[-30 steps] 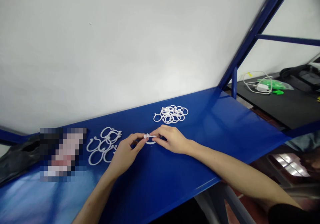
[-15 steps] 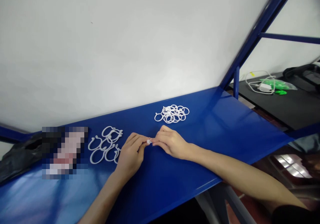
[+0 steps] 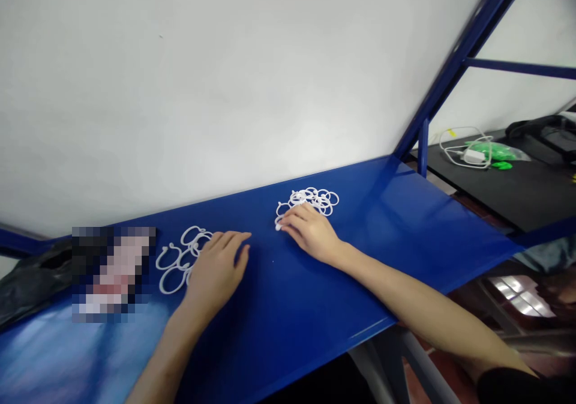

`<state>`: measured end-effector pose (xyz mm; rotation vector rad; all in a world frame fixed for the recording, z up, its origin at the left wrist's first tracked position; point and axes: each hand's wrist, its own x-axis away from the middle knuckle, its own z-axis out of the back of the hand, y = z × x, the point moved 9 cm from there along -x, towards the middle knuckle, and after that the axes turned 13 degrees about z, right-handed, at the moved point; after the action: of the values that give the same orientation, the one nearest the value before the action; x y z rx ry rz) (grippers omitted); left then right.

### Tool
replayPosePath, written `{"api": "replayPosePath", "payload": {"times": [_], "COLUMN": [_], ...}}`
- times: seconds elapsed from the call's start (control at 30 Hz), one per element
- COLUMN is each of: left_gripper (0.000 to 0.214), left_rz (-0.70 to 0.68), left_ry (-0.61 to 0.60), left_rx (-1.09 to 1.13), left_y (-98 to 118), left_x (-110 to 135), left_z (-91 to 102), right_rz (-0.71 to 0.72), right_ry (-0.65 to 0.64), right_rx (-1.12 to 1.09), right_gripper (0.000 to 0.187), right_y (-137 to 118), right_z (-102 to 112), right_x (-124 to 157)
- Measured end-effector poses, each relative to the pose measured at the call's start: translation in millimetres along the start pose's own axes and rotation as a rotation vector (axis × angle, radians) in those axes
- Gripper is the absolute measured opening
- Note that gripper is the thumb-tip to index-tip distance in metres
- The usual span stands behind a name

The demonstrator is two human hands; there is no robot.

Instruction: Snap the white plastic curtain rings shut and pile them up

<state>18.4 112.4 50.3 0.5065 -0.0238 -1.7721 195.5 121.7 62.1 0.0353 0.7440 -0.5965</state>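
Several white plastic rings lie on the blue tabletop (image 3: 288, 320) in two groups. The rings in the left group (image 3: 171, 281) have gaps with small knobs at their ends; those in the right pile (image 3: 330, 198) look closed and overlap. My left hand (image 3: 218, 266) is open with nothing in it, above the right part of the left group, hiding some rings. My right hand (image 3: 310, 227) pinches a white ring (image 3: 278, 224) at the near edge of the right pile, its fingers covering part of the ring.
A black plastic bag (image 3: 31, 287) and a blurred-out packet (image 3: 121, 269) lie at the far left. A white wall (image 3: 225, 92) rises behind the table. To the right are a blue metal post (image 3: 423, 146) and a dark table with a white charger (image 3: 474, 156) and green items (image 3: 495, 150).
My hands have moved apart. The left let go of the small white piece and opened, moving left; the right carried a ring up to the right pile.
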Motion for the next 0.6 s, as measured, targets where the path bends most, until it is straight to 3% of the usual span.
{"api": "replayPosePath", "payload": {"times": [0.1, 0.23, 0.4, 0.6], "left_gripper": [0.037, 0.043, 0.036, 0.018], "left_rz": [0.074, 0.081, 0.074, 0.043], "left_ry": [-0.053, -0.188, -0.311, -0.257], "left_rx": [-0.133, -0.195, -0.187, -0.145], "left_y": [-32.6, -56.8, -55.7, -37.8], "left_x": [-3.4, 2.0, 6.6, 2.1], "left_z": [9.0, 5.6, -11.6, -16.9], "right_rz": [-0.112, -0.184, -0.174, -0.105], "right_ry": [0.022, -0.034, -0.037, -0.013], "right_rx": [0.185, 0.327, 0.331, 0.227], "right_gripper": [0.017, 0.015, 0.015, 0.016], "right_y": [24.8, 39.4, 32.4, 11.1], "right_z": [15.1, 19.7, 17.6, 14.8], "right_x": [4.6, 10.9, 10.4, 5.5]}}
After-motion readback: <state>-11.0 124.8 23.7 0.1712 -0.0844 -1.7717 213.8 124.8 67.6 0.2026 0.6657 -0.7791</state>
